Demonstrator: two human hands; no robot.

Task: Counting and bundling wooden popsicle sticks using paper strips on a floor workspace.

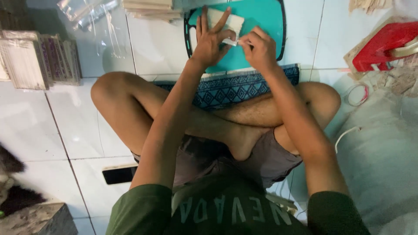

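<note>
— Hands first: where are they?
— Top centre. The left hand (210, 40) lies flat, fingers spread, on a pale packet (226, 21) over the teal board (261, 21).
— And the other?
— The right hand (260, 50) pinches the packet's corner, fingers closed on it.

A: Position of the flat teal plastic board (261, 17)?
B: On the tiled floor (52, 126), ahead of the crossed legs.
A: Small pale packet (226, 21)?
B: On the board, beneath both hands.
</note>
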